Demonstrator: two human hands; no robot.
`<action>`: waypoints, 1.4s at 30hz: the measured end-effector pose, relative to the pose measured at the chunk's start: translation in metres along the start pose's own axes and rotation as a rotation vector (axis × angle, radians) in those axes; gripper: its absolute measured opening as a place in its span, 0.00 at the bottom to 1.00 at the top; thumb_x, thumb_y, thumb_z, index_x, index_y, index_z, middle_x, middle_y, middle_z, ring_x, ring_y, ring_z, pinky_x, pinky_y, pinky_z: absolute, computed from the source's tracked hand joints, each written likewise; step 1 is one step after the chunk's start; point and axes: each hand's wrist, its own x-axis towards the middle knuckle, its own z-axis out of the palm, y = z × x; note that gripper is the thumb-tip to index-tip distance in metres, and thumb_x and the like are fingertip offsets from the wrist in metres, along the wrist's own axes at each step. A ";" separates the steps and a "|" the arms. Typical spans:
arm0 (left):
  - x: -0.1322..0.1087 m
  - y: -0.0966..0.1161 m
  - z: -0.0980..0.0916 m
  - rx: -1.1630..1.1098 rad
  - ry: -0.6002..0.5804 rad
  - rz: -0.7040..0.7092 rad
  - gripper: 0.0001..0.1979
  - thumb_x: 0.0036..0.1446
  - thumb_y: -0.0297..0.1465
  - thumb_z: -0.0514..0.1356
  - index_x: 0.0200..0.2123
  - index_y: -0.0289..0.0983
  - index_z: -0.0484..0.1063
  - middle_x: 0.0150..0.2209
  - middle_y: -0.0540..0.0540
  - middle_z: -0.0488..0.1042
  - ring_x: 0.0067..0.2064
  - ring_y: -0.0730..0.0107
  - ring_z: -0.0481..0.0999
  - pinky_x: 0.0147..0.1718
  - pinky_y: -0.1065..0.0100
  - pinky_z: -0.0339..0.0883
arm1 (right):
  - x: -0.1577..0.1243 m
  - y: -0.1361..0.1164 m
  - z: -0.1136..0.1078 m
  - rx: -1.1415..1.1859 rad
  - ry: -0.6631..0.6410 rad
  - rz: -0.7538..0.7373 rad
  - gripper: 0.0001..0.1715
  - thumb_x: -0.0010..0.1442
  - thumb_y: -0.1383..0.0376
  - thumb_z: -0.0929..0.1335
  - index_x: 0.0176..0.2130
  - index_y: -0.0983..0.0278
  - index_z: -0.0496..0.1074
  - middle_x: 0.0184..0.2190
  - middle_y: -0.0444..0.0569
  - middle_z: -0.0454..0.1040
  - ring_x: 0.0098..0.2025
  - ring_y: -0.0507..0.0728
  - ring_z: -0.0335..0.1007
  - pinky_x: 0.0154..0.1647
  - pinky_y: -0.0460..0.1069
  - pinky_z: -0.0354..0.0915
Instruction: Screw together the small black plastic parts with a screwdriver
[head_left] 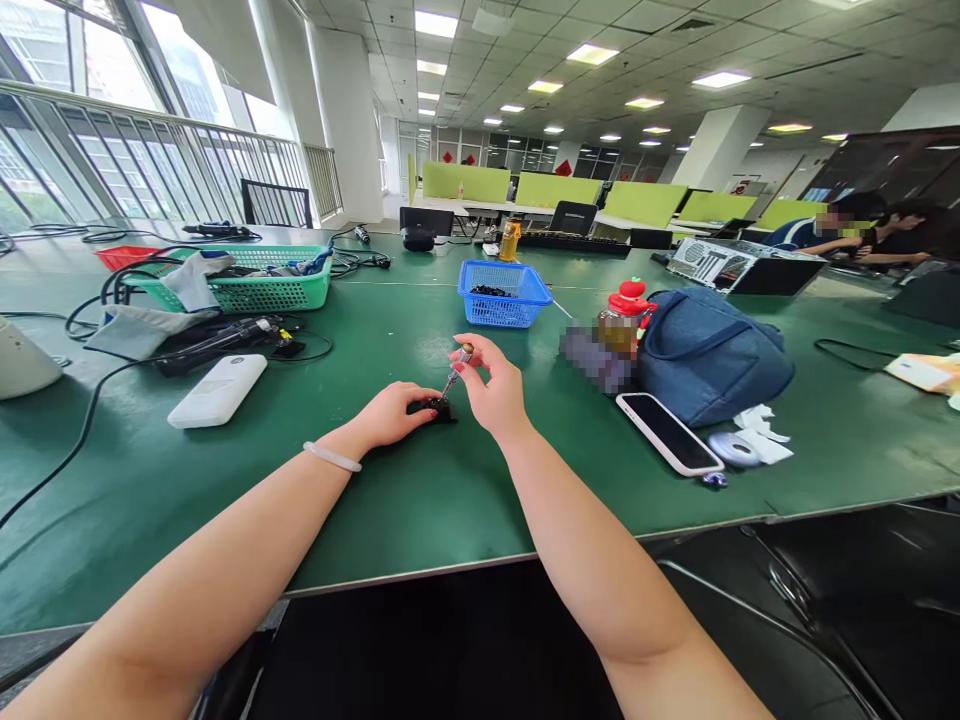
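My right hand (491,385) is closed round the handle of a small screwdriver (454,376), which leans with its tip down on a small black part (442,411). The black part lies on the green table (405,510). Pressed against its left side, my left hand (397,412) holds it down with thumb and fingers; a pale bracelet is on that wrist. Beyond the hands stands a blue basket (501,312) with small black pieces inside.
A green basket (277,292) with gloves, cables and a white power bank (218,391) are at the left. To the right are a phone (669,433), a blue bag (712,360), a red-lidded bottle (628,310) and a computer case (742,268). Two people sit far right.
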 end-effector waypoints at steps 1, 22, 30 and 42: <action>0.000 0.000 0.000 -0.002 0.001 0.002 0.21 0.59 0.42 0.55 0.52 0.41 0.76 0.46 0.45 0.80 0.48 0.58 0.76 0.50 0.59 0.67 | 0.000 -0.001 0.000 -0.008 -0.002 -0.007 0.16 0.60 0.66 0.66 0.49 0.57 0.72 0.38 0.44 0.79 0.38 0.54 0.76 0.48 0.52 0.71; 0.000 -0.002 0.001 -0.003 0.011 0.011 0.22 0.60 0.43 0.55 0.52 0.41 0.76 0.46 0.44 0.79 0.48 0.57 0.76 0.50 0.59 0.68 | 0.001 -0.004 -0.003 -0.154 -0.013 -0.054 0.22 0.60 0.69 0.68 0.53 0.55 0.74 0.34 0.42 0.77 0.35 0.53 0.72 0.47 0.52 0.70; 0.000 -0.002 0.001 0.001 0.007 0.017 0.22 0.60 0.43 0.55 0.52 0.41 0.76 0.46 0.45 0.79 0.47 0.57 0.75 0.50 0.59 0.67 | 0.001 -0.005 -0.004 -0.204 -0.025 -0.044 0.20 0.61 0.67 0.67 0.53 0.56 0.74 0.35 0.44 0.76 0.33 0.53 0.70 0.47 0.52 0.68; -0.001 0.002 -0.001 -0.002 -0.007 0.001 0.22 0.60 0.43 0.55 0.53 0.42 0.76 0.45 0.45 0.79 0.45 0.58 0.76 0.48 0.59 0.68 | 0.002 -0.002 -0.007 -0.099 0.052 -0.010 0.17 0.60 0.61 0.69 0.49 0.59 0.75 0.33 0.44 0.74 0.33 0.53 0.68 0.43 0.50 0.68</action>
